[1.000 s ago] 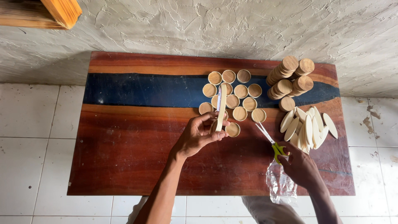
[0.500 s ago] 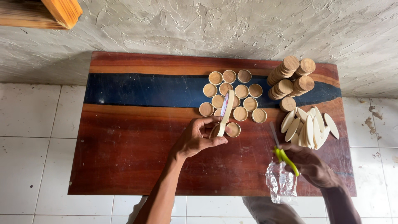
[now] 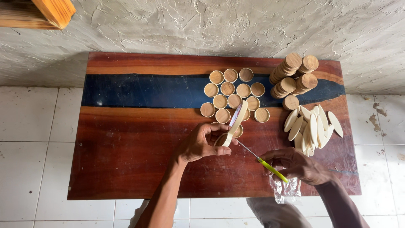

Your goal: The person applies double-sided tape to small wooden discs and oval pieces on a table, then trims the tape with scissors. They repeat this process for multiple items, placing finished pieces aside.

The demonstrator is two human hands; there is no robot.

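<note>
Right hand (image 3: 301, 166) now nearer left hand (image 3: 202, 143), fingers gripping green-handled tool (image 3: 261, 161); left pinching oval wooden piece (image 3: 234, 123).

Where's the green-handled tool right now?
In the head view, the green-handled tool is in the right hand, right of centre, its thin tip reaching toward the wooden ring in the left hand.

Approx. 13 small round wooden cups (image 3: 228, 88) – 6 stacked rolls (image 3: 291, 75) – ca. 9 oval wooden pieces (image 3: 313, 126).

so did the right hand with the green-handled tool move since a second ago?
Yes. The right hand slid left along the table's near edge, so the green-handled tool tip now points at the wooden piece in the left hand; the clear bag stayed put.
</note>
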